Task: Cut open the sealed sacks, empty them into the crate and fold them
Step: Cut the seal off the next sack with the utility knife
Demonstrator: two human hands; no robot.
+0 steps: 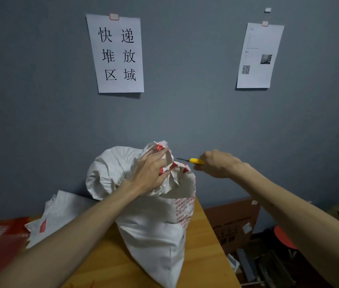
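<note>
Sack (154, 215) neck gripped by left hand (151, 173); right hand (216, 163) beside it grips knife (193, 161) (blade out)

White sack (154, 225), red print; yellow knife (196, 161)

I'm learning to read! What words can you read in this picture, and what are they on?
"快递 堆放 区域": left paper sign.
Right-hand sheet: print too small to read.
Sack: red print too blurred.
Cardboard box: print too blurred.
</note>
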